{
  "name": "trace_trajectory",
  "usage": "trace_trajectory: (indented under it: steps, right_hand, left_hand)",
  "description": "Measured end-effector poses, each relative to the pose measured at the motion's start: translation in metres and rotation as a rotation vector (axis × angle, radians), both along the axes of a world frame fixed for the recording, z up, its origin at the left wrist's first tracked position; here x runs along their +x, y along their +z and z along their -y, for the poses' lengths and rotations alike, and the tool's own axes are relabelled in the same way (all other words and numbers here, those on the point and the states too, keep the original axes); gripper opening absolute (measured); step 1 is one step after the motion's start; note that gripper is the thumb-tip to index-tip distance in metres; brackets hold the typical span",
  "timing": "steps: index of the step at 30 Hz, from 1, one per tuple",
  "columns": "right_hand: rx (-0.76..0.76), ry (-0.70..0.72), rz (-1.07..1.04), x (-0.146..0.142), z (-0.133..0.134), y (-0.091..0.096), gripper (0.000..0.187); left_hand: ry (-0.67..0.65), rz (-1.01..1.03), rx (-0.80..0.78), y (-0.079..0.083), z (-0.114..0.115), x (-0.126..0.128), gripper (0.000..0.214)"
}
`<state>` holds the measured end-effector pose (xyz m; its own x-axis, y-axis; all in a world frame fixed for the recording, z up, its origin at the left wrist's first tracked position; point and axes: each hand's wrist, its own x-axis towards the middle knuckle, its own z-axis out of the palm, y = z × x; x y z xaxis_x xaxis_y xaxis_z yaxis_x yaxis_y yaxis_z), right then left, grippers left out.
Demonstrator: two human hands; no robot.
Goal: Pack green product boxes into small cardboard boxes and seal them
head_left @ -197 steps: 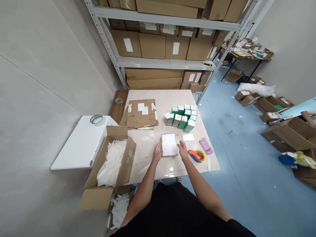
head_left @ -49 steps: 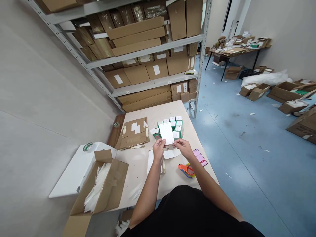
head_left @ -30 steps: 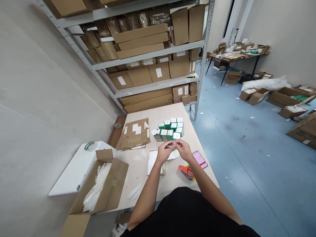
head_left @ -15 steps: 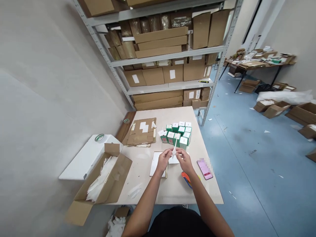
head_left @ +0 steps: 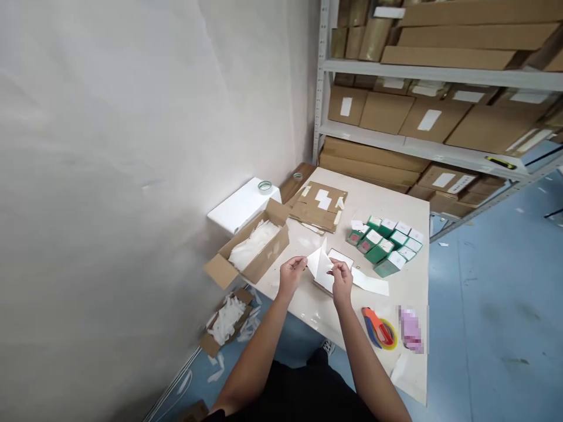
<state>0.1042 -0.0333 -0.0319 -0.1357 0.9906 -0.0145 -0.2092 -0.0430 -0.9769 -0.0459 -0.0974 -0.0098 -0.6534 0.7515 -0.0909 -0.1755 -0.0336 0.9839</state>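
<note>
A folded piece of white paper [head_left: 319, 262] is stretched between my two hands above the table. My left hand [head_left: 292, 275] pinches its left corner, and my right hand [head_left: 341, 280] grips the right side. Partly hidden beneath the paper lies a flat white pad or box [head_left: 341, 258]. To the right of it, a white paper strip [head_left: 372, 283] rests on the table. Several small green-and-white boxes [head_left: 379, 251] stand grouped beyond my right hand.
An open carton [head_left: 268, 258] with white paper stands left of my hands. Flattened cardboard [head_left: 317, 205] lies farther back. Near the right edge are an orange-and-blue tape dispenser [head_left: 378, 328] and a pink phone [head_left: 411, 329]. A loaded shelf rack [head_left: 440, 73] rises behind the table [head_left: 373, 199].
My view has swung left. The white paper, seen edge-on and narrow before, now shows wider, and my hands are farther apart while holding it.
</note>
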Motion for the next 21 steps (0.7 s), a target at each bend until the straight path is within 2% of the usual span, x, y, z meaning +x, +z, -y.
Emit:
trace_trajectory:
  steps: [3, 8, 10, 13, 16, 21]
  right_hand:
    - [0.017, 0.013, 0.031, -0.040, 0.034, -0.001, 0.023]
    - [-0.077, 0.108, 0.040, -0.104, 0.082, -0.007, 0.023]
    - [-0.116, 0.140, 0.041, -0.132, 0.098, -0.009, 0.023]
    - [-0.129, 0.230, 0.088, -0.177, 0.125, -0.015, 0.023]
    - [-0.078, 0.341, 0.171, -0.225, 0.159, -0.027, 0.023]
    - [-0.011, 0.513, 0.319, -0.305, 0.224, -0.061, 0.025]
  left_hand:
    - [0.076, 0.018, 0.007, 0.000, 0.037, -0.044, 0.034]
    - [0.266, 0.047, 0.035, -0.004, 0.110, -0.133, 0.038]
    - [0.386, 0.042, 0.044, -0.008, 0.147, -0.172, 0.040]
    - [0.659, 0.021, 0.044, -0.015, 0.208, -0.223, 0.042]
    - [0.924, 0.005, 0.032, -0.021, 0.270, -0.255, 0.043]
    - [1.099, -0.106, -0.045, -0.028, 0.369, -0.282, 0.041]
